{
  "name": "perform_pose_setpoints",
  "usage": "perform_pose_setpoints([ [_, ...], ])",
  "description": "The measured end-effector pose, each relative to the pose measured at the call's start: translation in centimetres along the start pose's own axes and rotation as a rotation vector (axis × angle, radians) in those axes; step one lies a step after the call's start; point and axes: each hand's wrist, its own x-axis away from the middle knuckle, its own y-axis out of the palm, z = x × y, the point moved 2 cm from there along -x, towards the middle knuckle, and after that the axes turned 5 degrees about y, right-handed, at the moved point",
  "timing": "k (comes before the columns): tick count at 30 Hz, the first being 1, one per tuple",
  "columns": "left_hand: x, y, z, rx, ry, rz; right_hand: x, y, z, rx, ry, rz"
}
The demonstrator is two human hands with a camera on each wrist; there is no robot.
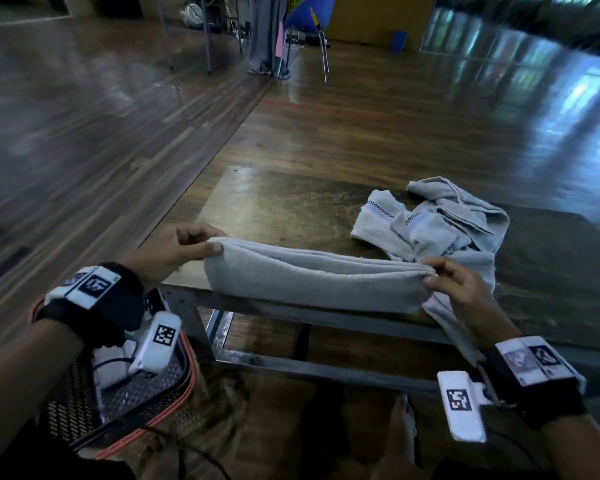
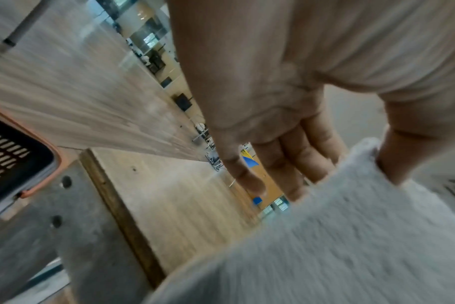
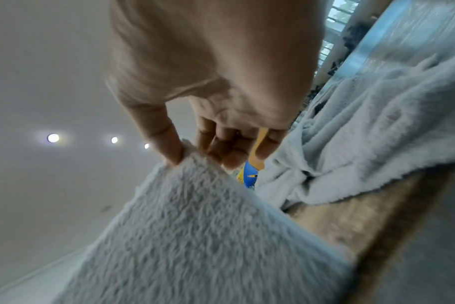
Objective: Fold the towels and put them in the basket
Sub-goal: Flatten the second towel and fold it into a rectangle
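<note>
Towel (image 1: 312,278) folded, stretched btwn hands: L hand (image 1: 177,249) grip pinches one end, R hand (image 1: 461,289) the other.

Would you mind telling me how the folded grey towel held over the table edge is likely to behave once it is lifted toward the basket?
The folded grey towel is probably floppy: it bows between the left hand and right hand pinching its ends. Its stacked layers, open along the top edge, may slide apart if one end is released. The fluffy pile suggests it is light and unlikely to slip.
</note>
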Motion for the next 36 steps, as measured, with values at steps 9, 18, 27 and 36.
perform_pose_setpoints([
  [9, -0.9, -0.4, -2.6, -0.202, -0.381, -0.364, -2.3, 0.0, 0.8, 0.458, 0.300, -0.274],
  [18, -4.4, 1.8, -1.4, -0.556, 0.068, 0.438, -7.0, 1.9, 1.6, 0.544, 0.239, 0.246],
  [27, -3.4, 12.4, -4.9, -1.188, 0.007, -0.165, -3.8, 13.7, 3.3, 0.957, -0.092, 0.054],
  [36, -5.4, 10.7, -7.3, -1.424, -0.002, -0.344, -5.2, 10.8, 5.4, 1.254, 0.137, -0.088],
])
